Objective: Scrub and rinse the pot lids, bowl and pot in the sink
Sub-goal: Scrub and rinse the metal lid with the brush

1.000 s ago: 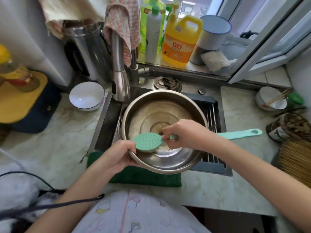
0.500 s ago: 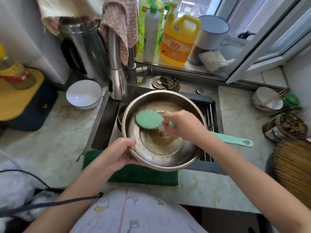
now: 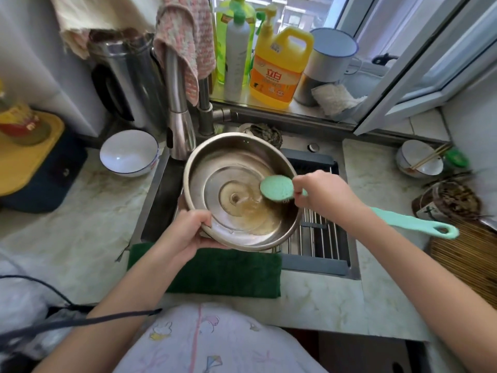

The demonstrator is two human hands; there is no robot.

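A round steel pot lid (image 3: 215, 170) is held tilted over the sink (image 3: 325, 262), its hollow inside facing me, with brownish water pooled near its centre. My left hand (image 3: 185, 232) grips its near-left rim. My right hand (image 3: 320, 193) holds a mint-green long-handled brush (image 3: 277, 187) close to the head. The brush head presses on the lid's right inner side, and the handle (image 3: 419, 224) sticks out to the right past my forearm.
The faucet (image 3: 178, 130) stands just behind the lid. A white bowl (image 3: 129, 152) sits on the counter to the left, another bowl with chopsticks (image 3: 418, 160) at right. Detergent bottles (image 3: 278, 68) line the windowsill. A green cloth (image 3: 226, 273) lies over the sink's front edge.
The brush head has swept from the lid's near-left rim, across its upper middle, to the right inner side. My left hand kept its grip on the rim.
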